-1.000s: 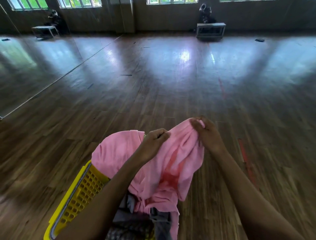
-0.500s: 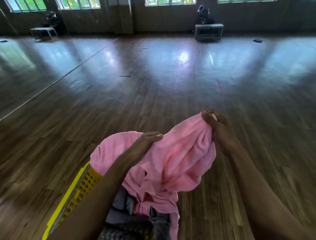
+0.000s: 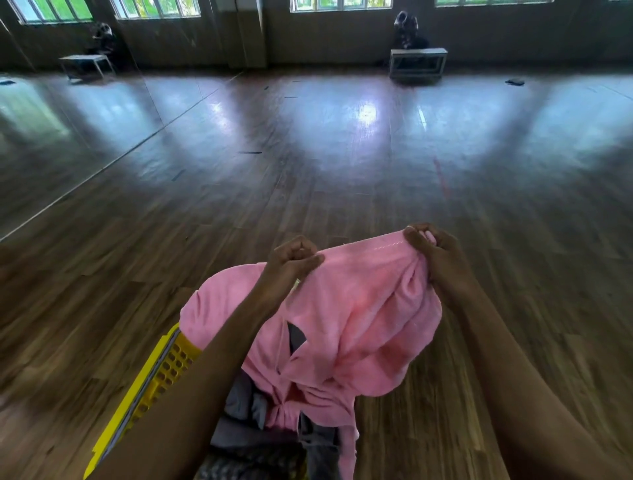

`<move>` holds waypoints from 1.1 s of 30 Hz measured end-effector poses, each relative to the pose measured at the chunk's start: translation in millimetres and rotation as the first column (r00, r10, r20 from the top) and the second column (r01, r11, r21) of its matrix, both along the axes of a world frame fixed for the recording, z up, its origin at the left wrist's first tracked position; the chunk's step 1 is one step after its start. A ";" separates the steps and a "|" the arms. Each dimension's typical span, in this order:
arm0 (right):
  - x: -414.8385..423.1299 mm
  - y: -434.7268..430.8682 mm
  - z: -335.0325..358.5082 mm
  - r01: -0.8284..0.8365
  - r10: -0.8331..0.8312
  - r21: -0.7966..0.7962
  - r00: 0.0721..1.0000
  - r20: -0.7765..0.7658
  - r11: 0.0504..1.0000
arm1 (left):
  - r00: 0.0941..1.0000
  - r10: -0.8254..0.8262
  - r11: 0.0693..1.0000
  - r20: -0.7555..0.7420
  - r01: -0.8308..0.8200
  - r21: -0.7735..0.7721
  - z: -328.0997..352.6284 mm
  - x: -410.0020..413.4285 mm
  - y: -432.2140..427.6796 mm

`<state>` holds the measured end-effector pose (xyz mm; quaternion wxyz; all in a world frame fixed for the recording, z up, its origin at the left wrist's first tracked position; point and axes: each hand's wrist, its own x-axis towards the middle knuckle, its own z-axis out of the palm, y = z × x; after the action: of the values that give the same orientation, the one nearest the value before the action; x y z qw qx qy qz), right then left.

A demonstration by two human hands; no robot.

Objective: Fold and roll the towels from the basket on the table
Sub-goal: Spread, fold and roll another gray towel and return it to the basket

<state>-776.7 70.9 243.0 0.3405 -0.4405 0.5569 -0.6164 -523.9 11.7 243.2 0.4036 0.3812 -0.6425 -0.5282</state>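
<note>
The room is dimly lit, with daylight admitted through windows point(image 3: 339, 4) at the top edge. Pale bluish glare is spread over the glossy floor point(image 3: 205, 240), brightest at its far middle. Soft shadows are seen in the folds of the towel point(image 3: 359, 308). Lines are bowed and detail is smeared toward the frame's edges.

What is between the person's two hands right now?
In the head view, the hemmed top edge of the pink terry towel spans the gap from the left hand to the right hand, both gripping it.
</note>
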 end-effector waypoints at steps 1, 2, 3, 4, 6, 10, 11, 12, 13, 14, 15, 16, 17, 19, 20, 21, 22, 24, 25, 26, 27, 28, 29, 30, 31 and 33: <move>4.7 -0.7 0.3 -0.003 0.003 -0.004 1.000 0.010 1.000 | 0.999 0.005 0.998 0.041 -0.002 -0.059 3.1 -4.0 0.6; 11.9 -0.3 2.9 -0.012 0.012 -0.012 1.000 0.010 1.000 | 0.997 0.003 0.993 0.072 0.005 -0.115 5.7 -8.9 1.6; 19.1 -1.2 3.6 -0.027 0.027 -0.019 1.000 0.002 0.999 | 0.997 -0.003 0.988 0.081 0.015 -0.152 8.3 -14.8 3.0; 26.8 -2.4 3.6 -0.051 0.050 -0.027 0.999 -0.020 0.998 | 0.997 -0.012 0.985 0.079 0.025 -0.172 10.9 -21.0 4.6; 41.4 -2.5 4.9 -0.121 0.118 -0.031 0.990 -0.074 0.992 | 0.998 -0.002 0.979 0.070 0.017 -0.205 14.4 -33.3 6.4; 55.2 2.2 5.6 -0.211 0.206 -0.074 0.976 -0.067 0.975 | 0.996 0.061 0.978 0.068 -0.047 -0.201 18.5 -46.1 8.1; 56.1 3.5 5.5 -0.217 0.210 -0.085 0.975 -0.077 0.973 | 0.994 0.079 0.977 0.081 -0.061 -0.205 18.7 -46.8 7.5; 57.0 4.6 4.8 -0.223 0.216 -0.083 0.973 -0.078 0.971 | 0.991 0.091 0.975 0.095 -0.069 -0.212 18.4 -46.7 6.8; 56.9 4.9 3.3 -0.223 0.218 -0.072 0.973 -0.076 0.972 | 0.990 0.099 0.974 0.100 -0.076 -0.214 18.2 -46.8 6.4; 56.5 4.9 1.4 -0.229 0.225 -0.068 0.972 -0.070 0.971 | 0.990 0.100 0.976 0.095 -0.080 -0.202 18.5 -46.6 6.6; 55.9 4.8 -0.6 -0.230 0.225 -0.065 0.972 -0.070 0.971 | 0.992 0.095 0.980 0.085 -0.079 -0.182 19.0 -46.3 7.0; 55.5 4.9 -2.1 -0.233 0.228 -0.066 0.971 -0.078 0.970 | 0.994 0.082 0.984 0.074 -0.069 -0.164 19.3 -45.8 7.9; 55.5 4.8 -2.8 -0.234 0.227 -0.067 0.969 -0.096 0.970 | 0.996 0.062 0.987 0.068 -0.051 -0.150 19.0 -45.3 8.4; 52.9 3.4 -4.5 -0.226 0.217 -0.067 0.969 -0.116 0.972 | 0.997 0.025 0.993 0.072 -0.016 -0.118 18.5 -43.1 9.2; 48.8 1.7 -6.2 -0.206 0.196 -0.072 0.972 -0.125 0.976 | 0.997 0.012 0.995 0.082 -0.004 -0.095 17.7 -41.0 8.9; 43.0 -0.1 -7.2 -0.177 0.165 -0.075 0.977 -0.135 0.981 | 0.995 0.005 0.997 0.096 0.001 -0.071 16.2 -37.9 7.8; 34.8 -2.2 -8.3 -0.146 0.135 -0.078 0.983 -0.127 0.986 | 0.993 0.002 0.999 0.117 0.004 -0.049 14.8 -33.4 6.4; 16.1 -3.3 -6.7 -0.079 0.076 -0.060 0.996 -0.050 0.995 | 0.987 -0.005 1.000 0.158 0.006 -0.003 11.9 -21.5 3.9; 7.4 -3.2 -4.6 -0.046 0.045 -0.047 0.999 -0.018 0.998 | 0.985 -0.010 1.000 0.170 0.007 0.022 10.4 -15.6 2.7; 0.5 -2.6 -2.5 -0.028 0.028 -0.043 1.000 -0.004 0.999 | 0.984 -0.018 0.999 0.178 0.011 0.038 10.2 -10.9 2.4; -3.4 -2.5 -0.8 -0.023 0.023 -0.040 1.000 -0.014 0.999 | 0.982 -0.025 0.999 0.188 0.017 0.044 11.1 -8.5 2.2; -6.0 -3.0 -0.3 -0.032 0.031 -0.038 0.999 -0.027 0.999 | 0.979 -0.030 0.999 0.200 0.022 0.039 12.5 -8.7 2.0; -8.6 -3.6 -0.5 -0.039 0.038 -0.030 0.998 -0.046 0.999 | 0.979 -0.029 0.999 0.203 0.023 0.033 13.7 -11.7 1.0; -11.8 -4.0 -1.6 -0.042 0.041 -0.023 0.998 -0.055 0.999 | 0.980 -0.024 0.999 0.198 0.018 0.031 15.2 -16.3 0.4; -15.6 -4.4 -2.5 -0.030 0.029 -0.015 0.998 -0.064 0.999 | 0.982 -0.015 0.999 0.190 0.009 0.034 16.9 -22.5 -0.1; -27.1 -3.8 -3.1 0.025 -0.024 0.012 0.996 -0.081 1.000 | 0.981 -0.003 1.000 0.194 -0.002 0.028 18.3 -37.0 -1.0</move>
<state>-803.8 67.1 239.9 0.3129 -0.4559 0.5796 -0.5985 -560.9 10.8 261.6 0.3333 0.4364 -0.6714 -0.4977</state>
